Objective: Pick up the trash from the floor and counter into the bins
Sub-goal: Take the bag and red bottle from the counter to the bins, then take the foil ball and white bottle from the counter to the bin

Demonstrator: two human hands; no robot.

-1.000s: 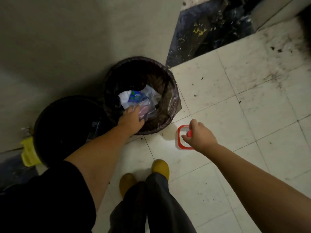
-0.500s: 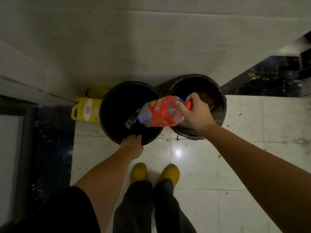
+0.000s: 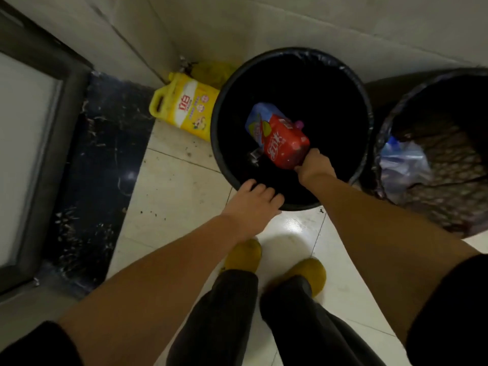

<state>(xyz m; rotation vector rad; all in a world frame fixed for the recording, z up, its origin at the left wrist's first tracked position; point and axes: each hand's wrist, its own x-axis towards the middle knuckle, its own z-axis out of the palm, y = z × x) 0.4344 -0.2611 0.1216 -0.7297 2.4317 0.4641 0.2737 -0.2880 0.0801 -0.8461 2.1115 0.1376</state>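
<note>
Far left, a yellow detergent jug [image 3: 184, 108] lies by the wall, just beside our black bin [image 3: 353, 83]. Our left hand [image 3: 253, 200] rests on that bin's near rim, fingers loosely spread. Our right hand [image 3: 315, 165] pinches the end of a red plastic bottle [image 3: 284, 142] inside the bin's mouth. Farther right, the second lined bin [image 3: 396, 109] holds crumpled plastic bags [image 3: 404, 162].

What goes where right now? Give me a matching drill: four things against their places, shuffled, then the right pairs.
1 red bottle
2 yellow jug
3 blue-white bag
4 left hand

A on the black bin's near rim
B in the right hand, over the black bin
C on the floor, left of the black bin
D inside the right-side bin

Pairs: 1-B, 2-C, 3-D, 4-A
</note>
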